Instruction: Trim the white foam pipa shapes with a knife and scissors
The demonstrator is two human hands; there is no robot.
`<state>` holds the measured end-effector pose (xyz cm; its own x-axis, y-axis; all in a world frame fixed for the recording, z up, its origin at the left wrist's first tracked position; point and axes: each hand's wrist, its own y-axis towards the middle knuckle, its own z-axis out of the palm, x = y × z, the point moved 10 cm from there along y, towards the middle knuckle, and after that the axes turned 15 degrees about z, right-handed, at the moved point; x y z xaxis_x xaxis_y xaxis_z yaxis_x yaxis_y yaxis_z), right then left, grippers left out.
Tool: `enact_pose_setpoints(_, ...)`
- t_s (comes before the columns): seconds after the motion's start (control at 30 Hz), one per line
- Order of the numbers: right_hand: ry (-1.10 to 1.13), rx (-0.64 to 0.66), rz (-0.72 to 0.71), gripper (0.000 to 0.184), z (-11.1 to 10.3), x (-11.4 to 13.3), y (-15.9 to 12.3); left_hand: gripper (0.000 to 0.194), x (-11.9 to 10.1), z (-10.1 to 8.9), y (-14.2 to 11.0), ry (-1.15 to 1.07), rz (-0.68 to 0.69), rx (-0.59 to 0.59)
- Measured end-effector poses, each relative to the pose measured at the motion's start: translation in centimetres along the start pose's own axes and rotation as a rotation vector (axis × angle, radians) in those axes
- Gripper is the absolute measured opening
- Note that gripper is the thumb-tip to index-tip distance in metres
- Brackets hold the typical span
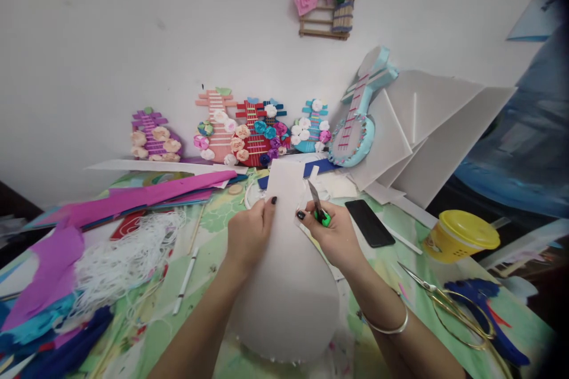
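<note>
A white pear-shaped board cutout [288, 296] with a straight narrow neck is held up in front of me, its round end toward me. My left hand [249, 231] grips the left edge of the neck, thumb on top. In my right hand [331, 237] is a green utility knife [320, 213], its blade pointing up and away beside the neck's right edge. The right thumb rests at that edge, where a small white sliver shows. My left fingers under the board are hidden.
Gold-handled scissors [438, 296], a blue glue gun [484, 314], a yellow tub [462, 237] and a black phone [370, 223] lie right. White string [128, 260] and magenta paper [146, 198] are left. Flowered instrument models [253, 136] and white boards [427, 124] lean on the wall.
</note>
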<state>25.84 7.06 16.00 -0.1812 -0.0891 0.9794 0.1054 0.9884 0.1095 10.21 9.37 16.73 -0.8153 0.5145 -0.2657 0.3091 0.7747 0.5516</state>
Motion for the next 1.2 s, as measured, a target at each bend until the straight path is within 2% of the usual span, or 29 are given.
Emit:
enact_pose_setpoints(0.1, 0.01, -0.004, 0.006, 0.022, 0.2, -0.5, 0.3, 0.041, 0.1, 0.1, 0.0, -0.016, 0.006, -0.022)
enact_pose_setpoints(0.27, 0.386, 0.195, 0.182, 0.03, 2.0, -1.9, 0.8, 0.041, 0.1, 0.1, -0.1, -0.19, 0.028, -0.118)
enact_pose_setpoints(0.37, 0.474, 0.248, 0.219, 0.031, 2.6, -1.9, 0.8, 0.04, 0.1, -0.1, -0.2, -0.223, 0.027, -0.156)
enact_pose_setpoints(0.57, 0.254, 0.098, 0.076, 0.028, 1.4, -1.5, 0.8, 0.04, 0.4, 0.6, -0.2, -0.227, -0.012, -0.116)
enact_pose_setpoints(0.7, 0.284, 0.0, 0.029, 0.027, -0.2, -1.5, 1.1, 0.041, 0.9, 0.6, -0.1, -0.208, -0.025, -0.114)
enact_pose_setpoints(0.8, 0.252, -0.073, 0.023, 0.026, -1.7, -1.5, 1.7, 0.04, 1.6, 0.0, -0.1, -0.164, -0.042, -0.151)
enact_pose_setpoints(0.93, -0.008, -0.151, 0.097, 0.019, -2.9, -2.8, 3.3, 0.039, 2.0, -0.1, 0.0, -0.137, -0.049, -0.179)
enact_pose_setpoints(1.0, -0.086, -0.148, 0.13, 0.015, -2.9, -3.5, 4.0, 0.039, 2.0, 0.0, 0.0, -0.137, -0.044, -0.181)
enact_pose_setpoints(1.1, -0.081, -0.08, 0.126, 0.018, -2.1, -3.5, 3.9, 0.04, 1.8, 0.2, 0.0, -0.161, -0.035, -0.193)
enact_pose_setpoints(1.2, 0.017, 0.102, 0.129, 0.019, -0.1, -2.5, 2.8, 0.041, 1.6, 0.3, -0.1, -0.217, -0.029, -0.198)
